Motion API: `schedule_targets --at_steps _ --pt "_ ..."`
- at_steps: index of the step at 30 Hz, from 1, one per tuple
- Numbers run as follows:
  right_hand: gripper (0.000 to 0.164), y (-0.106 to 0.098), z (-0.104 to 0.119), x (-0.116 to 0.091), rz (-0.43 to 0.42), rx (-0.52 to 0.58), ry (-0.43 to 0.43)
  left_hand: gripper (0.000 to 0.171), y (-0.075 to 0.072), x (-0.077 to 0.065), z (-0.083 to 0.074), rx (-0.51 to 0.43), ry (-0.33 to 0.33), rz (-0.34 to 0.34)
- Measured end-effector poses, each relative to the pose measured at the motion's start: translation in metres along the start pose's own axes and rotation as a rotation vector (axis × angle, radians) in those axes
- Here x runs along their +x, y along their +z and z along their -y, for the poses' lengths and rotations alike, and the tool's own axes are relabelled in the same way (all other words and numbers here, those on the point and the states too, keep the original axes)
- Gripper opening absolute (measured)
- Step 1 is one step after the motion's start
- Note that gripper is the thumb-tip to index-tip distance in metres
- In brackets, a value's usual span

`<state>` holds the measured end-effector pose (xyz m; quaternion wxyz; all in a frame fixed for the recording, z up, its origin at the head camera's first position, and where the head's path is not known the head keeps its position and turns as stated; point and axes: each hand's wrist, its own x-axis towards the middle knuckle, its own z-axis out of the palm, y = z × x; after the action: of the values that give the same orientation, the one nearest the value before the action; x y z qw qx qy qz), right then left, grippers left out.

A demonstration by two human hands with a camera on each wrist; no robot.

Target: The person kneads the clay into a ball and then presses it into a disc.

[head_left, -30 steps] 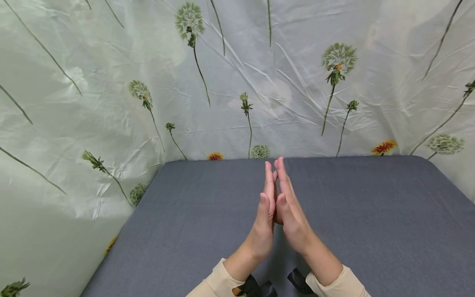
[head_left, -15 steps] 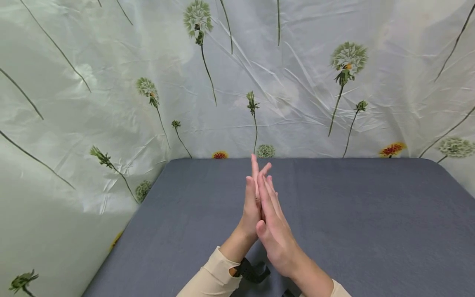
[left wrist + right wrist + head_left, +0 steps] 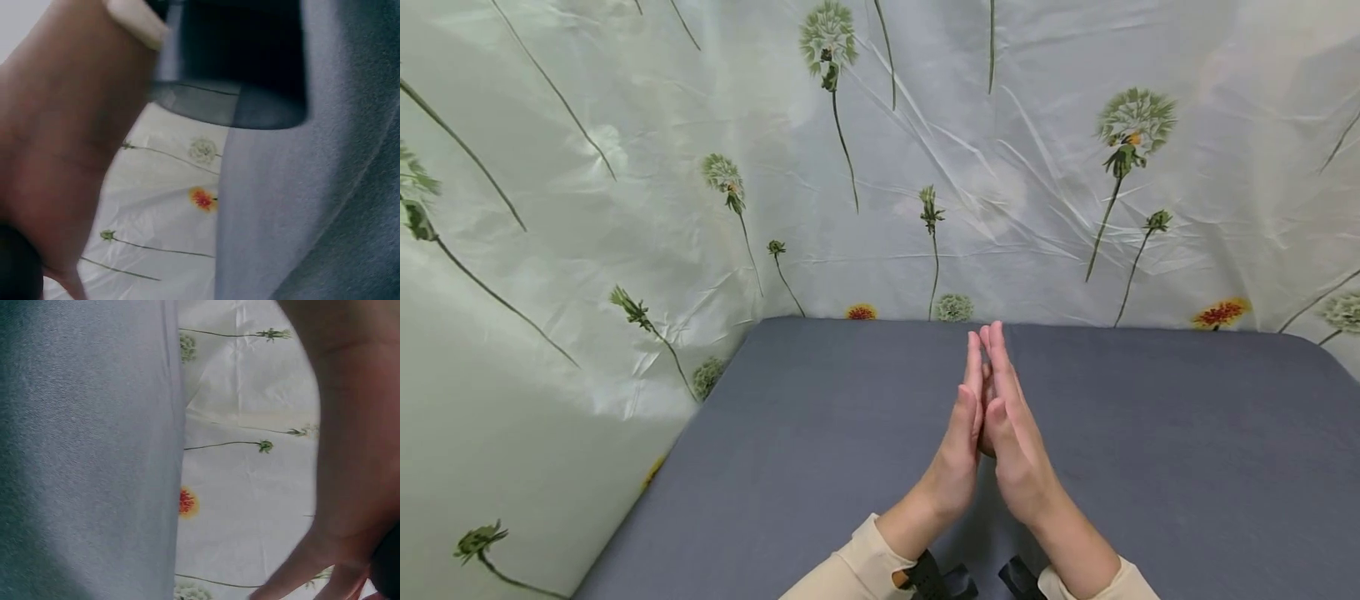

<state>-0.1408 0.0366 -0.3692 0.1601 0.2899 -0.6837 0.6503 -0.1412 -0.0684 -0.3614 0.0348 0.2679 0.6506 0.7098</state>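
Observation:
In the head view my left hand (image 3: 957, 454) and right hand (image 3: 1018, 450) meet palm to palm above the front half of the grey table. Their fingers are straight and point away from me. The fingertips are close together, while the wrists spread apart below. A narrow brownish area shows in the shade between the palms; I cannot tell if it is only skin. The left wrist view has the left hand (image 3: 50, 187) large and blurred at its left side. In the right wrist view the right hand (image 3: 356, 456) fills the right side, its fingers mostly cut off.
The grey cloth-covered tabletop (image 3: 820, 417) stretches out under both hands. Behind and left of it hangs a pale sheet (image 3: 880, 250) printed with flowers. A black strap (image 3: 932, 575) circles the left wrist, and another black strap (image 3: 1021, 577) is at the right.
Half a second ago the left hand reached further forward and the right lay lower. Now they are level again, much as one second ago. The scene has shifted rightward in the head view.

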Motion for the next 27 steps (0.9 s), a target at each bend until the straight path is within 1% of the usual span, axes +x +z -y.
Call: schedule_targets --at_steps 4,6,7,8,11,12,14,15,17,19,21,23,25,27 --pt "0.061 0.003 -0.005 -0.004 0.002 0.051 0.035 0.081 -0.004 0.001 -0.002 0.057 0.014 -0.015" --pt "0.060 0.009 -0.008 -0.007 0.010 0.033 0.035 0.085 -0.008 0.003 -0.003 0.072 0.016 -0.041" --pt "0.060 0.013 -0.008 -0.009 0.022 0.015 0.033 0.087 -0.012 0.004 -0.002 0.065 0.015 -0.059" --pt "0.060 0.017 -0.008 -0.011 0.038 -0.012 0.026 0.088 -0.015 0.005 -0.001 0.040 0.010 -0.075" --pt "0.063 0.027 -0.004 -0.015 0.076 -0.099 -0.007 0.088 -0.022 0.008 0.004 -0.079 -0.016 -0.111" --pt "0.064 0.028 -0.002 -0.015 0.080 -0.127 -0.017 0.088 -0.022 0.008 0.006 -0.113 -0.025 -0.111" --pt "0.066 0.025 0.001 -0.013 0.058 -0.172 -0.036 0.086 -0.018 0.008 0.010 -0.138 -0.040 -0.091" --pt "0.065 0.022 0.002 -0.012 0.035 -0.180 -0.045 0.082 -0.014 0.008 0.012 -0.120 -0.038 -0.075" --pt "0.065 0.012 0.001 -0.006 -0.012 -0.159 -0.052 0.080 -0.006 0.005 0.012 -0.052 -0.033 -0.036" --pt "0.064 0.002 -0.001 -0.002 -0.033 -0.079 -0.028 0.077 0.001 0.001 0.009 0.046 -0.025 -0.006" --pt "0.064 -0.006 -0.005 0.001 -0.024 0.034 0.030 0.075 0.005 -0.002 0.005 0.130 -0.007 0.007" --pt "0.064 -0.010 -0.008 0.002 -0.002 0.127 0.103 0.077 0.006 -0.005 -0.001 0.196 0.028 0.005" --pt "0.064 -0.006 -0.012 0.000 0.020 0.166 0.148 0.080 0.002 -0.005 -0.006 0.237 0.067 -0.018" --pt "0.062 0.004 -0.015 -0.003 0.050 0.169 0.172 0.085 -0.005 -0.003 -0.010 0.224 0.101 -0.056"
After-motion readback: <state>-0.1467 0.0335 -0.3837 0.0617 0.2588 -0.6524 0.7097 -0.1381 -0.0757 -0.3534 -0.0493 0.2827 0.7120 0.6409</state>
